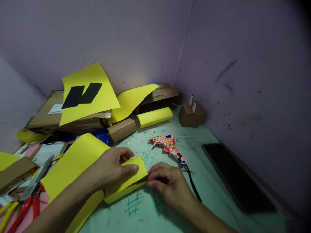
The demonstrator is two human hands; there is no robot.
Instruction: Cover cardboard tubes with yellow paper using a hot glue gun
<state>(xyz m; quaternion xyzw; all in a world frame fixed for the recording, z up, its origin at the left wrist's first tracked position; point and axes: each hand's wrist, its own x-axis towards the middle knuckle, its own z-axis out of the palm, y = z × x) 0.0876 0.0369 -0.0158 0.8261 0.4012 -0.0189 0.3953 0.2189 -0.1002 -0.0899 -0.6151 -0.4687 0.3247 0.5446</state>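
My left hand (113, 168) lies flat on a yellow paper sheet (73, 161) that is folded over a brown cardboard piece on the pale green table (209, 207), with the thumb pressing the fold down. At the right end of that fold my right hand (167, 181) pinches the edge with its fingertips. Just behind my right hand lies a glue gun (168, 147) with a colourful pattern, and its black cord (191, 183) runs past my wrist.
A yellow sheet with black shapes (87, 92) leans on flattened cardboard boxes (48, 116) at the back left. A yellow-wrapped block (154, 117), a brown roll (121, 129) and a small cardboard box (191, 115) sit near the wall. Red-handled pliers (21, 210) lie at left, a dark flat panel (235, 178) at right.
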